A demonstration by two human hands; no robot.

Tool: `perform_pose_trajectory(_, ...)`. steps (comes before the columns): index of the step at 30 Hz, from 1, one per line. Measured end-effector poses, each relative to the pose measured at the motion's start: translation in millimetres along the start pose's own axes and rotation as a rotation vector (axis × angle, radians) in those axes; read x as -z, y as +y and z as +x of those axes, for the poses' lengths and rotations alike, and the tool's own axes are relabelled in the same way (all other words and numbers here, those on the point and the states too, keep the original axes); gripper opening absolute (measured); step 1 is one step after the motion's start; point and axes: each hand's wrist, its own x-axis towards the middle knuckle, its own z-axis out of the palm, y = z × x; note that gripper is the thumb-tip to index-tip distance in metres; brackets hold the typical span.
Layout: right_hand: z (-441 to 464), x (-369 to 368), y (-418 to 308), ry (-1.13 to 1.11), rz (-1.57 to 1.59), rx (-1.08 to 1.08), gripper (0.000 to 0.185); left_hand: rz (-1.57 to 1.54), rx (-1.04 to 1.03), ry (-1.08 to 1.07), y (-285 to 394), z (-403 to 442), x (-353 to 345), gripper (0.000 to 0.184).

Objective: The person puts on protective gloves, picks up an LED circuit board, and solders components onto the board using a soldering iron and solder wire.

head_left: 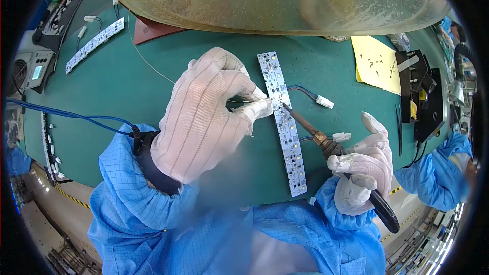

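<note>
A long white circuit board (292, 155) lies on the green mat, dotted with small components. My left hand (201, 114), in a pale striped glove, pinches a thin wire at the board's left edge. In my gloved right hand (361, 168) is a soldering iron (320, 137), its fingers wrapped round the handle. The iron's tip touches or hovers just over the board near my left fingertips; which one I cannot tell. Two white connectors (324, 102) on short leads lie to the right of the board. A black strap with a blue cord circles my left wrist.
Another circuit strip (94, 46) lies at the upper left. A yellow sheet (376, 64) with dark specks, a black holder (430, 97) and tweezers (399, 128) are at the right. A large translucent cover (280, 2) overhangs the back. A co-worker's blue sleeve (438, 173) shows at right.
</note>
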Motion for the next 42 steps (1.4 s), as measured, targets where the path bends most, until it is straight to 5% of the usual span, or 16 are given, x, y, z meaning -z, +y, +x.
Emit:
perform_pose_trajectory(16, 1.0, 4.3, -10.9, -0.076, -0.046, -0.163, 0.073, 0.024, -0.010, 0.010, 0.1, -0.1, -1.2, 0.018)
perform_pose_trajectory(33, -2.9, -4.8, -3.8, 0.081, 0.049, -0.067, 0.065, 0.000, -0.002, -0.011, 0.8, -0.1, -0.2, 0.018)
perform_pose_trajectory(42, 3.1, 2.5, -9.8, -0.039, -0.016, -0.118, 0.067, -0.006, -0.013, 0.002, 0.7, -0.4, -0.7, 0.018)
